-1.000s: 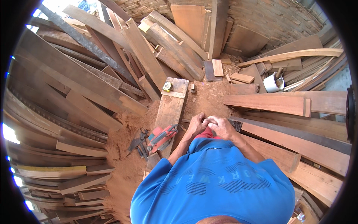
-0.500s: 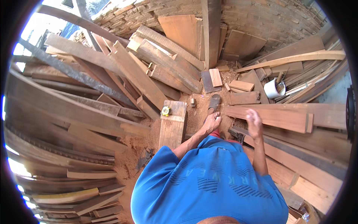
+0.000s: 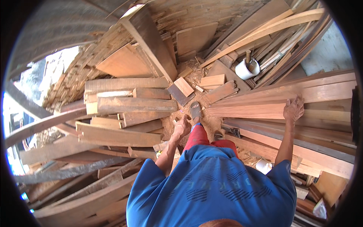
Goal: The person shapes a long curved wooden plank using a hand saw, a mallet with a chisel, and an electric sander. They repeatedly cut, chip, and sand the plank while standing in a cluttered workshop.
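Observation:
My right hand [image 3: 294,108] is at the right end of a reddish-brown plank [image 3: 245,110], its fingers spread over the end. It seems to touch the wood, but no firm grip shows. My left hand [image 3: 182,126] hangs above the sawdust floor near my sandalled foot [image 3: 195,109]. Its fingers are loosely bent and apart, with nothing visible between them. Just beyond its fingers lies a small wooden block [image 3: 174,122]. A yellow tape measure [image 3: 159,154] shows in part beside my left forearm.
Stacked thick boards [image 3: 136,105] lie to the left. A white bucket [image 3: 247,69] stands at the far right among long strips. Short wood pieces [image 3: 212,80] lie ahead on the floor. An upright post [image 3: 151,49] rises by the stone wall. More long planks [image 3: 302,149] lie at my right.
The view has turned to the right. My right hand has moved out to the plank's end. My left hand has moved away from my body's middle, out to the left.

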The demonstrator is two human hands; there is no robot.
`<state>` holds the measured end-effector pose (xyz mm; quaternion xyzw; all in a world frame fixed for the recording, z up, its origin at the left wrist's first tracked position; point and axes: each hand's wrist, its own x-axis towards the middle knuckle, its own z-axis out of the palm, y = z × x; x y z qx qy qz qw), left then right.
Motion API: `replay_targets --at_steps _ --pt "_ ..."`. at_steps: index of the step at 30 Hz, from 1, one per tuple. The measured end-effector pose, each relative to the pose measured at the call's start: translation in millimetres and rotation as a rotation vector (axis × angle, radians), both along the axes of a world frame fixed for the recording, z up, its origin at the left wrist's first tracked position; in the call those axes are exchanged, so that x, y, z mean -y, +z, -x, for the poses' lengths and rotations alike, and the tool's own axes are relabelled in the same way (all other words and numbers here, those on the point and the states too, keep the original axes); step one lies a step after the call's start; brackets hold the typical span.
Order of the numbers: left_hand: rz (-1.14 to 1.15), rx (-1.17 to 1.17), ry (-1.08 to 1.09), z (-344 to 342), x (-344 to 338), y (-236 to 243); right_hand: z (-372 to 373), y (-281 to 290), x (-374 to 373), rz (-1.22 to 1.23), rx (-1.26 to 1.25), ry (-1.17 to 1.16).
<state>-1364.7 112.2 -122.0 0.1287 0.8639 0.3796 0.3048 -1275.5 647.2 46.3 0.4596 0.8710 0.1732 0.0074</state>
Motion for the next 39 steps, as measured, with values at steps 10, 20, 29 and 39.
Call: replay_targets --at_steps 10,20,29,39 --pt "0.092 -0.004 0.035 29 -3 -56 -11 -31 -10 0.105 -0.081 -0.151" --pt "0.008 0.219 -0.091 54 -30 -96 3 -20 0 0.144 -0.159 -0.144" --pt "0.259 0.353 -0.462 85 -86 -76 -5 -27 -8 0.098 -0.204 -0.023" --pt "0.305 0.314 -0.456 86 -118 -84 -5 -28 -9 0.127 -0.214 -0.075"
